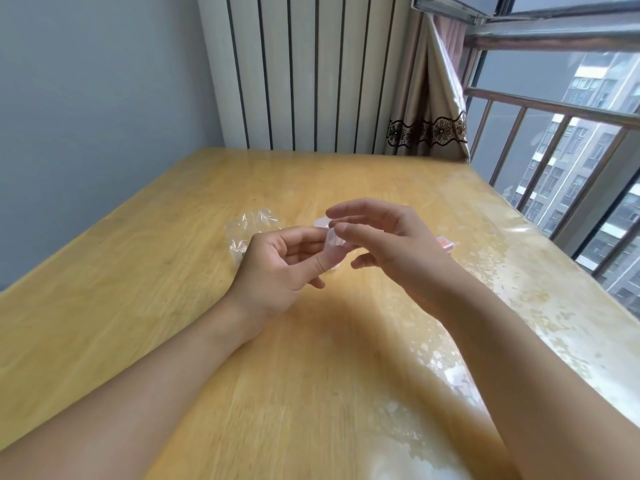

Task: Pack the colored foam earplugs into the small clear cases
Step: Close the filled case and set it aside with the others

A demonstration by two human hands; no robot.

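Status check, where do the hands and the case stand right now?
Left hand pinches clear case above table. Right hand open, fingers at the case. Plastic bag lies clear to the left. Nothing in the way.

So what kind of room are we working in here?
Most likely a room in a high-rise flat: a wooden table in a corner, a white radiator behind it, and a railed window with a curtain, looking out on apartment towers.

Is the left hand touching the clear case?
Touching. The head view shows the left hand pinching the clear case between thumb and fingers, above the table.
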